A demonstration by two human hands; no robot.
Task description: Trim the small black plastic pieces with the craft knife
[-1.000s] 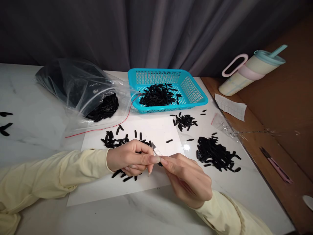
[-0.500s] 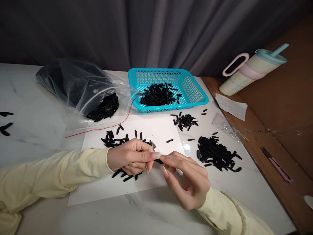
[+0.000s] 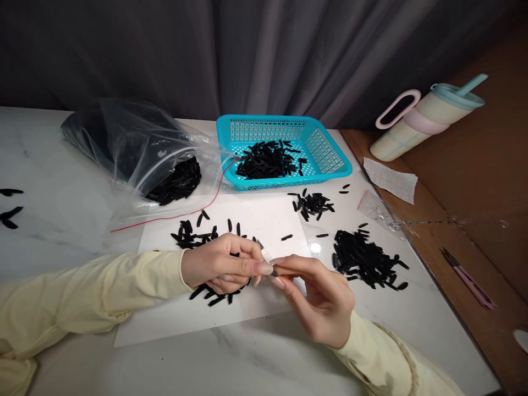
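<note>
Over a white sheet of paper (image 3: 165, 324), my left hand (image 3: 225, 264) is closed, its thumb pressed toward the index finger. A small pointed silver blade (image 3: 266, 254) juts up between its fingers; its handle is hidden. At the left thumb tip is a slim black piece (image 3: 274, 272), and my right hand (image 3: 317, 300) pinches its other end between thumb and fingertips. Loose black pieces (image 3: 193, 237) of the same long, narrow shape lie on the paper around and partly beneath my left hand. Their material cannot be made out.
Behind the paper stand a blue basket (image 3: 330, 173) holding black pieces and a clear zip bag (image 3: 124, 148) with more. To the right are a small pile (image 3: 314, 204), a larger pile (image 3: 365, 261), pink thread snips (image 3: 468, 280) and a tumbler (image 3: 412, 135).
My right thumb has come up against the fingertips, closing on the black piece, which has turned and shows less. My left hand has barely moved.
</note>
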